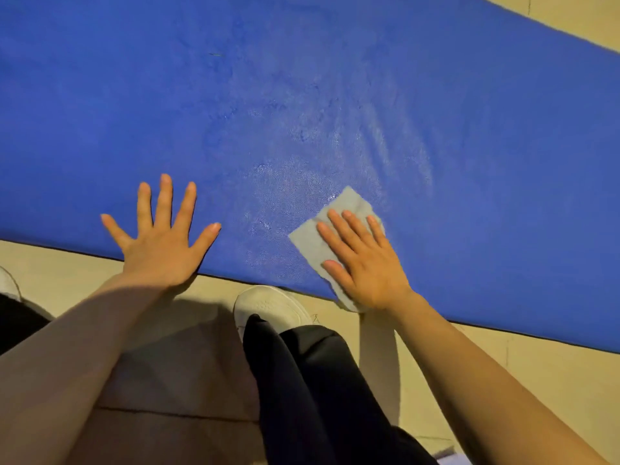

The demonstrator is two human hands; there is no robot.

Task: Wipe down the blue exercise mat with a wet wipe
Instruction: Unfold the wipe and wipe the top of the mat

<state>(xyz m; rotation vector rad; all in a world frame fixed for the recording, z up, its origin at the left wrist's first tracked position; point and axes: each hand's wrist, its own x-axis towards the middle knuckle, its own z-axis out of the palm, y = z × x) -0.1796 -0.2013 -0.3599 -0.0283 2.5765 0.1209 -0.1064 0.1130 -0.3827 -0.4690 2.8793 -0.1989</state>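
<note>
Blue exercise mat (167,95) on the floor (503,380): right hand (362,260) presses the wet wipe (313,236) flat with straight fingers (339,226); left hand (161,243) splayed, holding nothing.

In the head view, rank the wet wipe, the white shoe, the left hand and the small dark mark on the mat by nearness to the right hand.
1. wet wipe: directly under the right hand.
2. white shoe: lower left, on the floor.
3. left hand: far left, flat on the mat.
4. small dark mark: upper mat.

place: indoor exercise or home floor, exact room unclear | cues: blue exercise mat (235,95) across upper frame; beige tiled floor (486,370) along lower edge
</note>
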